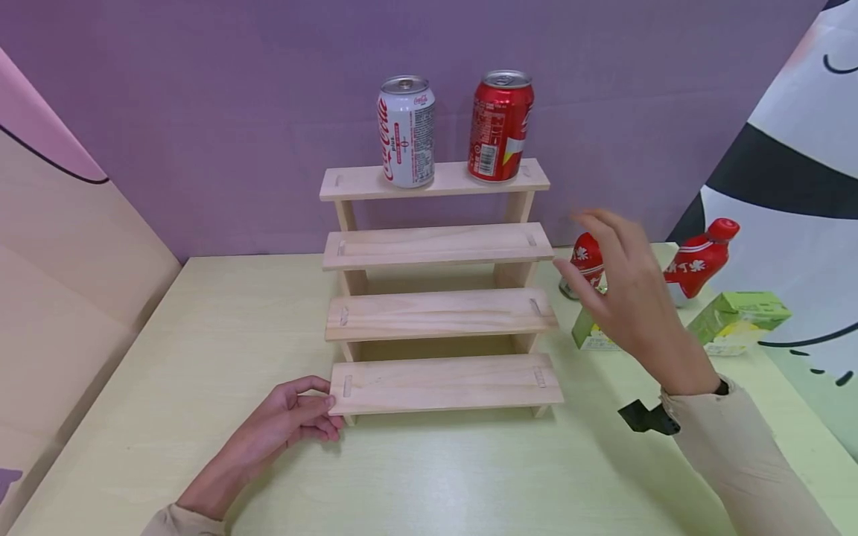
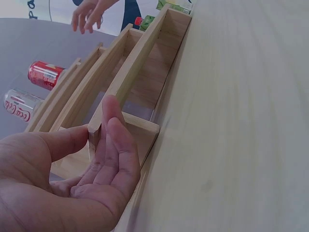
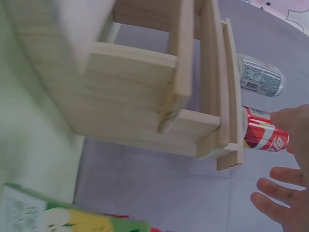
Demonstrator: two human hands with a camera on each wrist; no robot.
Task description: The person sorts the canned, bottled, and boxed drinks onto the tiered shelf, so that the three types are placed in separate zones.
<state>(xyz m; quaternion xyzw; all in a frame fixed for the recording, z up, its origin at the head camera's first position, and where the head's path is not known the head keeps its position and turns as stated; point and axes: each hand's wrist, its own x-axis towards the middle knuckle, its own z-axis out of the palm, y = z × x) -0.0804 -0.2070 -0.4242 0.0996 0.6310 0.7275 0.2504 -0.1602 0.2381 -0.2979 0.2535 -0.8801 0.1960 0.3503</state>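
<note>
A four-tier wooden stepped rack [image 1: 442, 313] stands on the table. My left hand [image 1: 291, 417] pinches the left end of its lowest board, thumb on top and fingers underneath, as the left wrist view shows close up. On the top tier stand a white Coca-Cola can [image 1: 407, 134] and, to its right, a red can [image 1: 501, 126]. My right hand [image 1: 630, 290] is in the air right of the rack, fingers spread and slightly bent, with nothing in it. It partly hides a red-labelled bottle [image 1: 587, 260] and a green drink carton [image 1: 593, 331] behind it.
Right of my right hand stand another red-capped bottle [image 1: 700, 257] and a second green carton [image 1: 740, 320]. A purple backdrop [image 1: 268, 134] rises behind the rack. The pale tabletop [image 1: 201, 335] reaches a panel on the left.
</note>
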